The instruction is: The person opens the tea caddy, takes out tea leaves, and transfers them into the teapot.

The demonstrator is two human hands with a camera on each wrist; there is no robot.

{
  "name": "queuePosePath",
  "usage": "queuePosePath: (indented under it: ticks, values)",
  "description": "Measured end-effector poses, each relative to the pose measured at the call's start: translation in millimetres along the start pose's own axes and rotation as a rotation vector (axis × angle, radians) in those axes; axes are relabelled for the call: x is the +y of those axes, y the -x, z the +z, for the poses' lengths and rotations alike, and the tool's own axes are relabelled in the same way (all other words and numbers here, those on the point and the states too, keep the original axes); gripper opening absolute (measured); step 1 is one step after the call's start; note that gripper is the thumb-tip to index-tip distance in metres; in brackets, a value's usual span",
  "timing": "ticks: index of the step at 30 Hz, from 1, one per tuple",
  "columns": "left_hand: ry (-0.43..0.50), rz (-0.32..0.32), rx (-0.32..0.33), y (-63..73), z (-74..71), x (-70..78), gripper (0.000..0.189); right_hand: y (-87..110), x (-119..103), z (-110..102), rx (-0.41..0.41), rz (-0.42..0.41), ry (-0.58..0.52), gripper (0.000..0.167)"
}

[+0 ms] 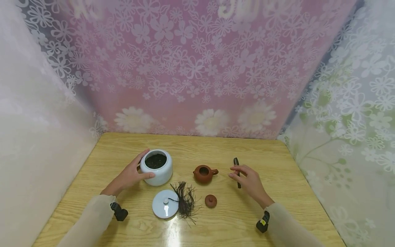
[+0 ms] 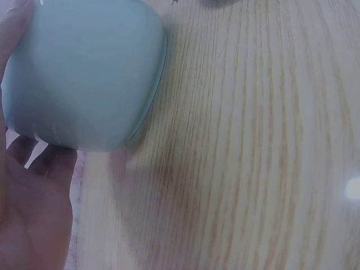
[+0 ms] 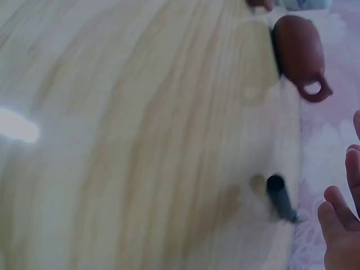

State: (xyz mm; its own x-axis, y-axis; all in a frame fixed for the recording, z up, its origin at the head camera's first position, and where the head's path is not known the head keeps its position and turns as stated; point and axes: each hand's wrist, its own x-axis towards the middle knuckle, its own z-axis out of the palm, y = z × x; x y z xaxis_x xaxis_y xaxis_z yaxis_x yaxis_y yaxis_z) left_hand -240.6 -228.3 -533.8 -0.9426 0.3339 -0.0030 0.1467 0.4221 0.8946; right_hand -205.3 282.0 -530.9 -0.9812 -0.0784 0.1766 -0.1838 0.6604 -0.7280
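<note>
My left hand holds a white round jar from its left side, thumb on the front and fingers behind. Dark tea leaves show inside the jar's mouth. In the left wrist view the jar fills the upper left corner, with fingers curving under its side. To the right, my right hand hovers over a slim dark stick-like tool. From the right wrist, that tool lies on the table apart from the loosely bent fingers. A brown clay teapot, lidless, sits between the hands.
In front of the jar lies its white lid, with a dark stringy tuft beside its knob. The small brown teapot lid rests nearer than the teapot. Flowered cloth walls border the wooden table.
</note>
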Motion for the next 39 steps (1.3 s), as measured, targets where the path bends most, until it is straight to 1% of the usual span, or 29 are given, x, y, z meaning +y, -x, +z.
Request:
queuePosePath:
  ticks: [3, 7, 11, 14, 18, 25, 29, 32, 39]
  values:
    - [0.001, 0.004, 0.001, 0.0, 0.0, -0.2, 0.114, 2.4, 14, -4, -0.002, 0.022, 0.021, 0.037]
    - [-0.002, 0.002, -0.001, 0.3, -0.2, -0.1, 0.114, 4.2, 29, -8, -0.011, 0.008, 0.072, 0.038]
    - [-0.005, -0.005, -0.001, 0.6, -0.3, 0.3, 0.114, 5.9, 38, -11, -0.023, 0.007, 0.109, 0.038]
    - [-0.008, -0.007, 0.001, 0.6, 0.0, 1.0, 0.113, 7.9, 41, -12, -0.037, 0.018, 0.122, 0.038]
    - [-0.014, -0.011, 0.002, 0.8, 0.2, 2.3, 0.115, 9.4, 42, -13, -0.056, 0.001, 0.151, 0.038]
    - [-0.014, -0.009, 0.007, 0.5, 0.3, 2.6, 0.115, 7.5, 45, -15, -0.082, -0.056, 0.179, 0.034]
    - [-0.011, -0.008, 0.005, 0.4, 0.6, 2.1, 0.114, 4.5, 49, -17, -0.076, -0.072, 0.208, 0.029]
    - [-0.011, -0.008, 0.004, 0.5, 0.8, 1.5, 0.114, 1.5, 54, -18, -0.061, -0.057, 0.212, 0.027]
    - [-0.010, -0.007, 0.002, 0.4, 0.1, 0.2, 0.113, -4.5, 61, -25, -0.044, -0.012, 0.160, 0.025]
